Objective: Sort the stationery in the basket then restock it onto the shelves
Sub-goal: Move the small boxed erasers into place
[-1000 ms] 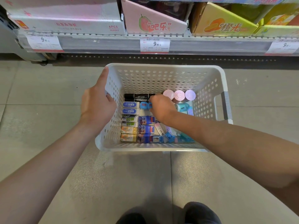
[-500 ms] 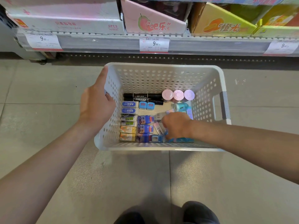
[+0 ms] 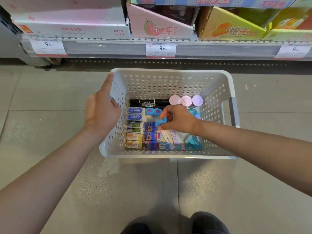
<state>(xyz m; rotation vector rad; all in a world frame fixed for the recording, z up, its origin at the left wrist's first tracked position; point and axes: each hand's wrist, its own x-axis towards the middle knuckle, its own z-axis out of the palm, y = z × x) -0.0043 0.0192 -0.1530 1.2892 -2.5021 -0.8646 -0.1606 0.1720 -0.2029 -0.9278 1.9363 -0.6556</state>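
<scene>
- a small blue plastic item [image 3: 161,122], blurred so its kind cannot be told, is pinched between the thumb and fingers of the right hand [image 3: 179,121], held just above the packs in the middle of the white perforated basket [image 3: 170,81].
- the left hand [image 3: 101,114] grips the basket's left wall, thumb along the rim, fingers curled in through a handle slot.
- along the left of the basket floor lies a column of boxed erasers [image 3: 135,130]: two blue-and-white, two green-and-black, two orange.
- beside them a second column of blue packs [image 3: 151,136] runs toward the near wall; the top one is partly hidden by the held item.
- two small blue items [image 3: 153,111] sit side by side just below the black permanent markers [image 3: 148,103] at the far end.
- three round caps [image 3: 186,100], two pink and one lilac, stand in a row right of the markers.
- teal items [image 3: 193,143] and pale slim packs in the near right corner are partly covered by the right wrist and too blurred to name.
- the basket stands on grey floor tiles [image 3: 42,98] before a shelf [image 3: 108,48] with price tags reading 9.90 and cartons cut off at the top.
- half a second ago the right hand was low in the near right corner; now it is raised toward the centre, carrying the blue item. the left hand has kept its grip.
</scene>
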